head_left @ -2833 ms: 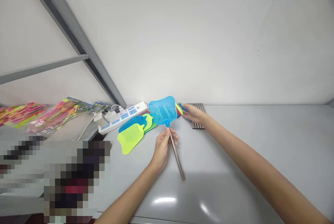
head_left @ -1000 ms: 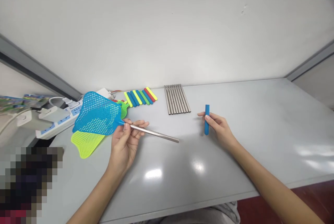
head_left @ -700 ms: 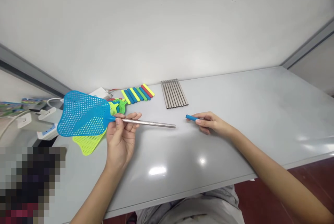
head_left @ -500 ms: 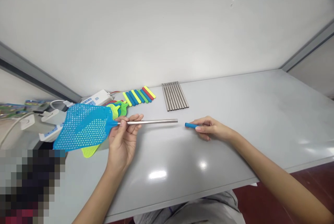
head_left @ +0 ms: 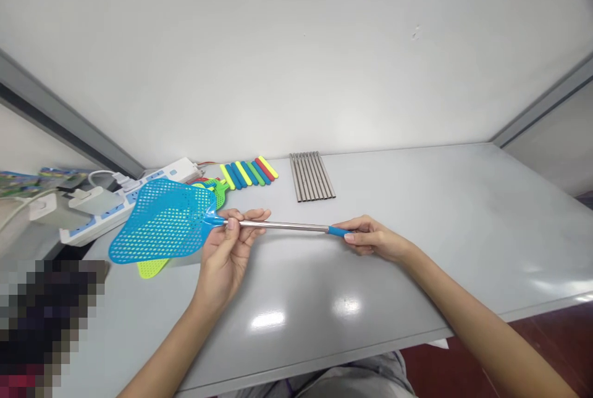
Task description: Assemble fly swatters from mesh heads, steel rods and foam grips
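Observation:
My left hand (head_left: 230,254) is closed around the metal rod of a fly swatter, near its blue perforated head (head_left: 164,225). The metal rod (head_left: 291,225) points right, roughly level above the table. At its right end sits a blue handle grip (head_left: 339,232), its mouth meeting the rod tip. The fingers of my right hand (head_left: 370,238) pinch this grip and cover its far end. How deep the rod goes into the grip I cannot tell. Under the blue head, a yellow-green swatter head (head_left: 152,267) shows in part.
Coloured handle grips (head_left: 250,172) lie in a row near the wall. To their right, several metal tubes (head_left: 312,177) lie side by side. A green swatter head (head_left: 219,195) sits behind the blue one. White power strips (head_left: 173,170) with plugs (head_left: 90,199) occupy the left of the grey table (head_left: 440,200).
The rod and the blue grip, apart before, now meet end to end. My left hand has shifted right with the swatter. My right hand has moved slightly lower in view.

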Tool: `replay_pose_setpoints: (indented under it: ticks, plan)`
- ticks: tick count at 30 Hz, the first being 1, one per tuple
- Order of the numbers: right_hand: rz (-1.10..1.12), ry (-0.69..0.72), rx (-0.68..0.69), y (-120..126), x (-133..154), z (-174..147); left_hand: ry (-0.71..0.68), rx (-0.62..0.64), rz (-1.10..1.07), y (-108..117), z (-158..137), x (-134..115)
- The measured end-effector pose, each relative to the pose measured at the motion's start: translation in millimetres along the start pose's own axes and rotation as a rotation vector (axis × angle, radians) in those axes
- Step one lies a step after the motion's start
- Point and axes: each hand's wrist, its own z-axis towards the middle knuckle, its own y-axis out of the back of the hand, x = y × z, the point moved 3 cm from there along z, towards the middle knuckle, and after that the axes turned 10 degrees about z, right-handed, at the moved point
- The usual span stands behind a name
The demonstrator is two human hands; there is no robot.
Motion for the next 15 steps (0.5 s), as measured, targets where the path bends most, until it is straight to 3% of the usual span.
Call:
replay_pose_setpoints:
  ticks: [15]
  plan:
    - [0.005, 0.002, -0.019, -2.4, 2.9, -1.6, -0.008, -0.008, -0.008, -3.6, 0.2, 4.0]
